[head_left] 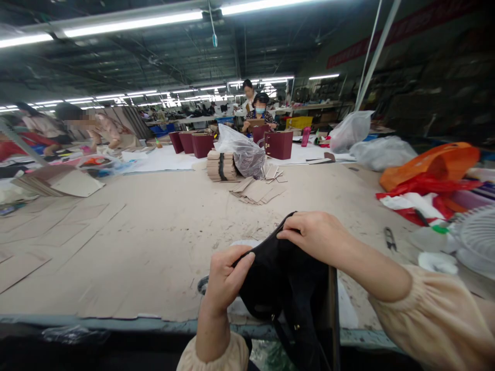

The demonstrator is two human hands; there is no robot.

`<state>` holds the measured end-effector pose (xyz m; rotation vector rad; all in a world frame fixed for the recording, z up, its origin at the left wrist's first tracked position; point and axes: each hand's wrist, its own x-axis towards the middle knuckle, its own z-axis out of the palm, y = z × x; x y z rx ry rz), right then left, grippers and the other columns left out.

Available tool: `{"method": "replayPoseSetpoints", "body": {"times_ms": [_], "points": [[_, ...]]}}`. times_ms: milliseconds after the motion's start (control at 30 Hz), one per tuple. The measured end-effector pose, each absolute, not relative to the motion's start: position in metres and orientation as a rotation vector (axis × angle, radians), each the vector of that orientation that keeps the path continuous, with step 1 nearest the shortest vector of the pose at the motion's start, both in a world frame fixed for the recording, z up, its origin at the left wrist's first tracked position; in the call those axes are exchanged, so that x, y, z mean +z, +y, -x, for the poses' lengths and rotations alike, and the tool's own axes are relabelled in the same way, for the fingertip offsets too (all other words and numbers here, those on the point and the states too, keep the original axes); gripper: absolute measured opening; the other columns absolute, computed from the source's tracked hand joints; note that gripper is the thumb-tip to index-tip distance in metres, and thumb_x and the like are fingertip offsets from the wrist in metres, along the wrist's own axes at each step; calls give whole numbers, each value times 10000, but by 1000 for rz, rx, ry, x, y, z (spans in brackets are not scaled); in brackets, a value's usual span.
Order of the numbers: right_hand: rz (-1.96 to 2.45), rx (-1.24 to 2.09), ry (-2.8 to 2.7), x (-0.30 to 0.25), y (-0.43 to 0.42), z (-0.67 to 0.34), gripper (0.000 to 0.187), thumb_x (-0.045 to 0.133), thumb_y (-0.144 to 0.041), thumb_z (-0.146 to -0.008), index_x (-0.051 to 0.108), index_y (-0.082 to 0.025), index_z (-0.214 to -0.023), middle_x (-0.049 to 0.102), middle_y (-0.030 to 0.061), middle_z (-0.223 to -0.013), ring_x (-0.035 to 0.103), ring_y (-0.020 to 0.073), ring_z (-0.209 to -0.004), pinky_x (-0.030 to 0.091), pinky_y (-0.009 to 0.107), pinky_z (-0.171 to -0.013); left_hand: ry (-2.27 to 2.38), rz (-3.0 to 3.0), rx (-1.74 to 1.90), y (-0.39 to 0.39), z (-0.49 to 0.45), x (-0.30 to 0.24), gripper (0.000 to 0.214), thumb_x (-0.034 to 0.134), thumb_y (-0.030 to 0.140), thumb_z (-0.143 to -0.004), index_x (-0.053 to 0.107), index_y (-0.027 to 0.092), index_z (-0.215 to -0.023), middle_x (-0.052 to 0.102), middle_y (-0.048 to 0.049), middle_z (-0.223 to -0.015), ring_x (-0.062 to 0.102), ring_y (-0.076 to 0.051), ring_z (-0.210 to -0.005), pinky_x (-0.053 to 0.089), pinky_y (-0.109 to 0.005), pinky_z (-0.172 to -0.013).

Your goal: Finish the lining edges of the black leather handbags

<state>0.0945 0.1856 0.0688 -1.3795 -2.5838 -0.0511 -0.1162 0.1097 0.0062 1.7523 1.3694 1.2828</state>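
Black bag [284, 278] held by its upper edge at the front of the counter [154, 226]

The black bag lies at the near edge of the counter, its lower part hanging over the front. The left hand [224, 275] is closed in a pinch on the upper edge, thumb on the near face and fingers curled behind. The right hand [312, 234] grips the same edge farther to the right and higher, thumb and fingers nearly together on the cloth. The edge runs in a slanting line between the two hands. Both wrists emerge from cream sleeves [433, 314].

To the right lie a pair of small snips [390, 239], a white fan [479, 237] and, beyond them, an orange bag [429, 165]. Farther back, near the middle, a banded stack of brown card [214, 166] stands just beside a clear plastic bag [247, 153], with loose card pieces [257, 190] spread in front. Behind these, maroon box-shaped pieces [203, 146] stand on white sheeting [158, 161]. A masked co-worker [265, 119] sits facing the counter on its far side.
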Motion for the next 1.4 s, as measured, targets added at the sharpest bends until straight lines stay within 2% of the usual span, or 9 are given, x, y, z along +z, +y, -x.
{"method": "replayPoseSetpoints", "body": {"times_ms": [400, 733, 967, 1133, 1233, 1333, 1400], "points": [[1390, -116, -2584, 66, 185, -98, 319, 484, -464, -885, 683, -250, -755, 696, 2, -806, 611, 153, -732, 314, 272, -583, 1376, -1715, 1236, 110, 114, 8, 201, 558, 279, -862, 713, 153, -883, 710, -40, -816, 632, -168, -754, 456, -237, -690], [1377, -116, -2575, 66, 186, -98, 311, 489, -470, -884, 657, -249, -742, 689, -10, -805, 602, 149, -736, 307, 265, -588, 1352, -1694, 1235, 111, 114, 7, 198, 566, 285, -861, 712, 151, -855, 702, -33, -789, 625, -159, -728, 445, -232, -663], [1351, -48, -2503, 65, 187, -98, 209, 562, -448, -843, 632, -254, -812, 674, -34, -742, 563, 123, -652, 278, 257, -555, 1380, -1665, 1226, 111, 116, 5, 212, 556, 301, -864, 702, 152, -829, 668, -19, -724, 587, -148, -691, 421, -232, -635], [1307, -84, -2521, 65, 185, -100, 236, 552, -441, -852, 619, -234, -759, 672, -19, -744, 574, 127, -671, 289, 257, -566, 1386, -1654, 1224, 112, 117, 4, 224, 544, 303, -865, 701, 148, -827, 669, -26, -730, 583, -156, -692, 422, -243, -640], [1353, -62, -2501, 65, 186, -100, 210, 562, -445, -841, 633, -259, -910, 689, -23, -778, 589, 132, -667, 311, 254, -566, 1378, -1653, 1225, 111, 116, 4, 220, 550, 300, -861, 707, 149, -833, 680, -30, -743, 594, -161, -701, 428, -246, -644], [1336, -66, -2516, 63, 188, -100, 333, 555, -432, -850, 598, -296, -1151, 715, -9, -893, 626, 150, -755, 357, 254, -611, 1360, -1650, 1226, 112, 116, 4, 220, 561, 302, -852, 716, 147, -843, 695, -37, -758, 610, -169, -713, 439, -245, -645], [1296, -73, -2571, 63, 190, -101, 326, 527, -424, -873, 608, -318, -1169, 715, -2, -974, 638, 162, -828, 377, 256, -645, 1352, -1649, 1223, 112, 116, 3, 220, 564, 301, -849, 718, 145, -836, 701, -41, -769, 614, -172, -716, 444, -244, -646]]}}
